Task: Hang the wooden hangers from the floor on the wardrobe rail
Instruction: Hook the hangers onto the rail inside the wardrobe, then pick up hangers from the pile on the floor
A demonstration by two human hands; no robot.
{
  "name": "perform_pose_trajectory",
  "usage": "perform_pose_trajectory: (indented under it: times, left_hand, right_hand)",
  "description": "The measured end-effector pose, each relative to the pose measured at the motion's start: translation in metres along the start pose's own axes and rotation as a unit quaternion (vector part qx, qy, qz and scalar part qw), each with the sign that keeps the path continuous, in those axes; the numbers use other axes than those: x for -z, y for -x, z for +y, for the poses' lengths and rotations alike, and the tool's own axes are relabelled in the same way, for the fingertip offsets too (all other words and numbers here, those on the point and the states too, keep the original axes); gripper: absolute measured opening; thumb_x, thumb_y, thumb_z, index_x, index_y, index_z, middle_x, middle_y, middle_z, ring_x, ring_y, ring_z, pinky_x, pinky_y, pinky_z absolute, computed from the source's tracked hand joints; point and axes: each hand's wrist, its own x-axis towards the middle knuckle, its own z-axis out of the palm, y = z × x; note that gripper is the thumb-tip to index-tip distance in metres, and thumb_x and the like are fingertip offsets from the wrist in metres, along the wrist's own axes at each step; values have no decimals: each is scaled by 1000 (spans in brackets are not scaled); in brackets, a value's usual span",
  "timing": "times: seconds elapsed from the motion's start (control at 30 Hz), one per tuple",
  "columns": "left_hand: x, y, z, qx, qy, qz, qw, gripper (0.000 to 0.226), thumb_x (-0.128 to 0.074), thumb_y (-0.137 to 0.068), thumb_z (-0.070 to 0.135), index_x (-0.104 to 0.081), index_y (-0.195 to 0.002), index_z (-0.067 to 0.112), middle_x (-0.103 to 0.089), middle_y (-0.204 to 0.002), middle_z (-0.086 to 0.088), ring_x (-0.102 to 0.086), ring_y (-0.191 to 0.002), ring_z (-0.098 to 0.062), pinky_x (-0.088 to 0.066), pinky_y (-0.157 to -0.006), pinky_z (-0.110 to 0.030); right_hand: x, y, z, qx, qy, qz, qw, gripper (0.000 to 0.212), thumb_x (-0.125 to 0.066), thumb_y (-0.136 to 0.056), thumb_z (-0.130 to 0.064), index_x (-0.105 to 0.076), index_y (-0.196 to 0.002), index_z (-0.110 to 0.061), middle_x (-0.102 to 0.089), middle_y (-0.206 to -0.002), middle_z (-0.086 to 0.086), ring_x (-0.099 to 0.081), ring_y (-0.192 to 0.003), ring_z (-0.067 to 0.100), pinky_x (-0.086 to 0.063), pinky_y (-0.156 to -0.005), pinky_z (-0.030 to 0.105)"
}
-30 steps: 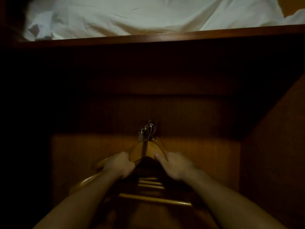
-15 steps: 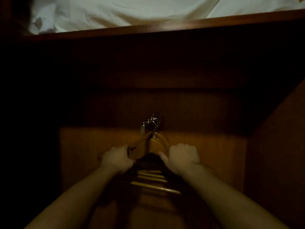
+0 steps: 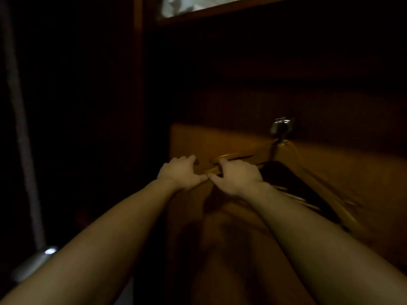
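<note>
Head view: right hand [image 3: 237, 178] clasps the near end of the wooden hangers [image 3: 242, 155], low over the wooden floor [image 3: 363, 172]. Left hand [image 3: 180, 172] is curled beside it; its hold is unclear. The bundle's long axis runs rightward to the hooks [image 3: 282, 126].

1 view only, the head camera: worn high, facing forward and down along both bare forearms, which come in from 5 and 7 o'clock. It's close in. The left hand [image 3: 180, 173] and right hand [image 3: 237, 179] sit just below centre. The wide-angle frame is tilted and dim: wooden hangers [image 3: 242, 158] trail toward 3 o'clock, a grey pole [image 3: 21, 128] runs down the 9 o'clock edge, and white cloth [image 3: 187, 4] peeks in at 12.
</note>
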Motion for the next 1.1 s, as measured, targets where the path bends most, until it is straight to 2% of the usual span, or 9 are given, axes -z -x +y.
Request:
perform_pose_trajectory:
  times: [0.07,0.17,0.3,0.5,0.67,0.83,1.1]
  left_hand:
    - [6,26,-23,22,-8,0,1000,69,-50,-79,67,-46,-136,29,-56,-132,-3,-56,-114,-24,-50,-93,-47]
    - [18,75,-76,68,-39,18,997,67,-53,-82,62,-44,-139,27,-55,-134,-3,-56,-115,-24,-49,-93,-44]
    - [48,149,-157,131,-79,17,988,67,-55,-82,62,-44,-139,28,-53,-136,-4,-54,-117,-25,-45,-89,-43]
    - [105,268,-265,243,-97,13,965,74,-50,-75,70,-47,-137,30,-55,-133,-4,-55,-116,-27,-45,-88,-44]
    - [131,369,-329,320,-106,6,941,81,-43,-73,78,-45,-139,31,-52,-139,-5,-52,-122,-29,-42,-92,-46]
    - [136,460,-376,402,-115,-6,909,77,-46,-81,75,-42,-142,29,-50,-143,-7,-50,-125,-30,-42,-100,-49]
    - [125,545,-423,489,-100,-41,866,83,-45,-82,76,-37,-148,26,-46,-147,-10,-48,-128,-34,-43,-102,-51]
  right_hand:
    - [-5,-3,-36,21,-15,-19,999,57,-38,-94,-64,-50,-129,-21,-64,-118,8,-61,-106,30,-47,-76,42]
    - [-11,0,-105,66,-48,-50,995,58,-40,-94,-63,-47,-133,-21,-61,-125,9,-59,-111,30,-49,-81,43]
    - [-19,21,-204,100,-115,-70,986,56,-45,-92,-63,-48,-132,-24,-61,-121,5,-61,-104,26,-54,-82,44]
    - [-41,75,-352,144,-196,-135,960,57,-45,-90,-66,-50,-125,-22,-63,-117,7,-62,-101,28,-47,-74,39]
    - [-46,122,-458,195,-231,-182,936,65,-41,-90,-69,-48,-131,-18,-63,-122,11,-62,-107,32,-53,-86,47]
    - [-58,162,-532,249,-240,-213,914,67,-38,-93,-68,-47,-134,-16,-61,-128,14,-59,-113,35,-44,-78,39]
    - [-105,200,-606,314,-247,-295,868,67,-37,-93,-68,-47,-132,-15,-60,-128,18,-59,-112,38,-47,-82,42]
